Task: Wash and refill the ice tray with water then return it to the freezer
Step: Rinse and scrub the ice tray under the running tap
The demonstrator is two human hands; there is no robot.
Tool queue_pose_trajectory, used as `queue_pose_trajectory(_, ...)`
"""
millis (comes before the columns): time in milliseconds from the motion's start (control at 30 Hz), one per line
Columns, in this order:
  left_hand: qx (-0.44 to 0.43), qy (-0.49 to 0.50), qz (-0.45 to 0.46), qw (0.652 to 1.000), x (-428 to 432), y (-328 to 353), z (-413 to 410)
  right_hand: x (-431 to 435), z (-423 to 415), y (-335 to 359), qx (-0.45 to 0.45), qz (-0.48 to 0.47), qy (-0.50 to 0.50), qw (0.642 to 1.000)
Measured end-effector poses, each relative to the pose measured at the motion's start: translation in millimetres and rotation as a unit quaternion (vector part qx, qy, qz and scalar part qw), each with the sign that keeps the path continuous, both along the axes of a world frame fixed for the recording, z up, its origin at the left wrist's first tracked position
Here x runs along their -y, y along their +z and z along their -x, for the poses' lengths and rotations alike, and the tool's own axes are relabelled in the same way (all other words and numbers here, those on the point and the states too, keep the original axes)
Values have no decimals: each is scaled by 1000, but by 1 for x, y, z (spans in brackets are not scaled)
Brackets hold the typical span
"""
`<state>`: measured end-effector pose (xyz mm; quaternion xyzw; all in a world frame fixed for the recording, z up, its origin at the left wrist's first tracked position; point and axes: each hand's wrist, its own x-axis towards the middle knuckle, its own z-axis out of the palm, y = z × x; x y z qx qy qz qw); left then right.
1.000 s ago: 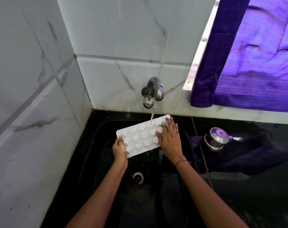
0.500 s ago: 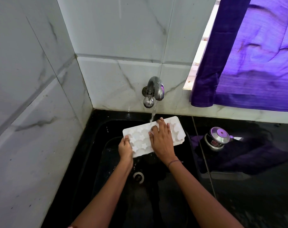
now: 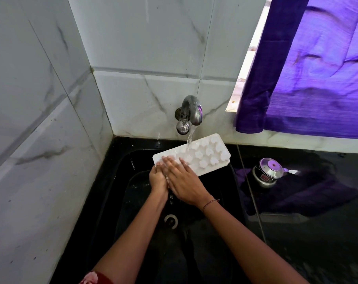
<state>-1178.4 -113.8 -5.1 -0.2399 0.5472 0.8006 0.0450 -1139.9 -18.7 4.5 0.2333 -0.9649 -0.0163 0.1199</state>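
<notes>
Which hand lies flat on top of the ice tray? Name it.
The right hand, the one with the wrist bracelet, lies spread across the ice tray. The left hand only grips the tray's near-left end.

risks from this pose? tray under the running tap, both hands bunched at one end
1. The left hand grips only the near-left end of the ice tray; the far end hangs unsupported over the sink, so it may tip or slip when wet.
2. The tap stream lands on the tilted tray and could splash the counter, where a steel pot sits.
3. The right hand rubs flat, adding downward load.
</notes>
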Motion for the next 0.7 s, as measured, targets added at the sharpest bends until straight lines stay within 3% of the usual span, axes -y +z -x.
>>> queue_pose_trajectory(133,42,18,-46,998,4,0,2,-13,5,-5,-3,-63,90,994)
queue_pose_trajectory(233,56,44,-26,997,13,-4,4,-34,8,-2,-16,-91,87,992)
queue_pose_trajectory(300,58,55,1,997,24,-5,7,-51,11,0,-24,-63,40,997)
queue_pose_trajectory(400,58,68,45,995,40,-7,6,-72,18,5,-28,94,-131,987)
queue_pose_trajectory(467,51,71,61,994,47,-8,1,-72,24,14,25,255,-237,937)
queue_pose_trajectory(567,60,66,49,995,50,-10,-5,-54,32,27,146,525,-303,782)
queue_pose_trajectory(700,114,63,74,989,54,-18,3,-41,37,28,159,694,-372,595)
